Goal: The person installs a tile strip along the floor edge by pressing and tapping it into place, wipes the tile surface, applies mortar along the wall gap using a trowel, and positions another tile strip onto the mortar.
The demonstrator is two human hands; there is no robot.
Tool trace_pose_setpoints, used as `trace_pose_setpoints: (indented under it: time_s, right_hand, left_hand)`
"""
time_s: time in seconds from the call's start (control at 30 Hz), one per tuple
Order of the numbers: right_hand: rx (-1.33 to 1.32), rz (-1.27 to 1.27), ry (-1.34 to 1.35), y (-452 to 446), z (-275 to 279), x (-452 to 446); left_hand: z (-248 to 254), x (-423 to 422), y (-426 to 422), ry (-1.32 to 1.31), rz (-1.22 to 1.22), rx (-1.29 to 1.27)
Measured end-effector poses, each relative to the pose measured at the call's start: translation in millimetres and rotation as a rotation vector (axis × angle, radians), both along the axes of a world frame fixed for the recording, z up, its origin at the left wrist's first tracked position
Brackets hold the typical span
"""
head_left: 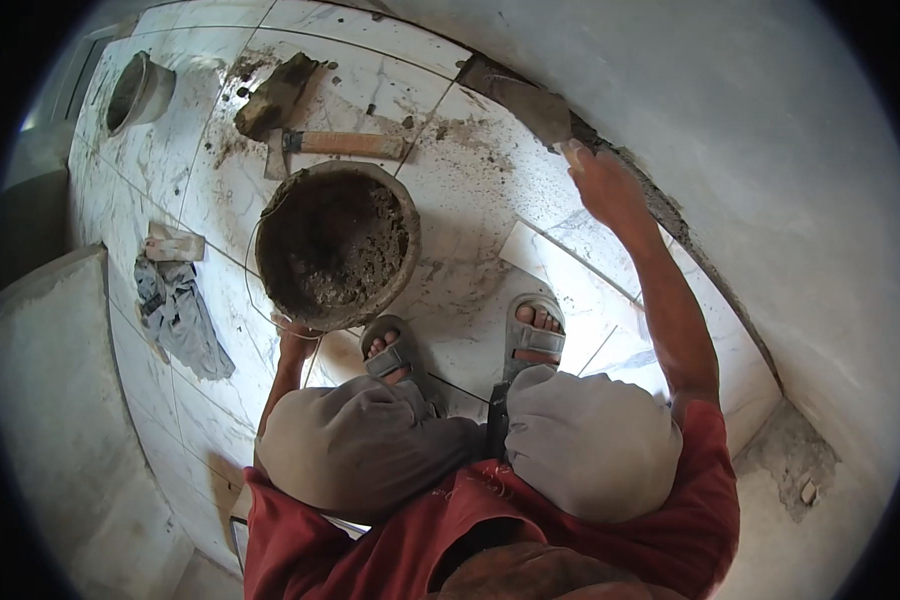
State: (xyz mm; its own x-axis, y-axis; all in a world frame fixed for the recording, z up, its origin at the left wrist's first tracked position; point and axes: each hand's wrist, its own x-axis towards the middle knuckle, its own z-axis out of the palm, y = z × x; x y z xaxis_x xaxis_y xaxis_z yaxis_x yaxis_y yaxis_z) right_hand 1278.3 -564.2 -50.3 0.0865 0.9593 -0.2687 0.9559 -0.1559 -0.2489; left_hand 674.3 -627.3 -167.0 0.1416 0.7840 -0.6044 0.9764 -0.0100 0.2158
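Observation:
My right hand is closed around the handle of a trowel. The grey trowel blade lies over the mortar-filled gap between the tiles and the wall. At the near left side of a round bucket, my left hand grips the rim by the thin wire handle; its fingers are partly hidden. Wet, dark mortar coats the bucket's inside. Just beyond the bucket lies a hatchet-like hammer with a wooden handle.
A mortar-caked chunk lies beyond the hammer, and a second bucket stands at the far left. A crumpled grey bag is on the left tiles. The wall curves along the right. Mortar crumbs dot the marbled floor.

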Motion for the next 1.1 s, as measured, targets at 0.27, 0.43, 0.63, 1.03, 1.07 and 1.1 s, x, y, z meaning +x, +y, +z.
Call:
trace_pose_setpoints:
  time_s: [0.27,0.43,0.63,1.03,1.07,1.1]
  right_hand:
    - [0.029,0.146,-0.080,47,24,11]
    - [0.016,0.206,-0.107,62,30,7]
    - [-0.001,0.177,-0.089,66,31,8]
    - [0.081,0.127,0.023,40,60,13]
    - [0.141,0.122,0.258,29,70,8]
    - [0.199,0.114,0.495,19,80,2]
  left_hand:
    - [-9,-3,-2,-0.090,0.005,0.069]
    - [-7,-2,-3,-0.122,-0.006,0.107]
    - [-32,-20,-9,-0.143,0.015,0.098]
    - [-9,1,-6,-0.090,0.023,0.101]
    - [-2,6,-6,-0.084,0.016,0.115]
    - [3,8,-5,-0.077,0.007,0.128]
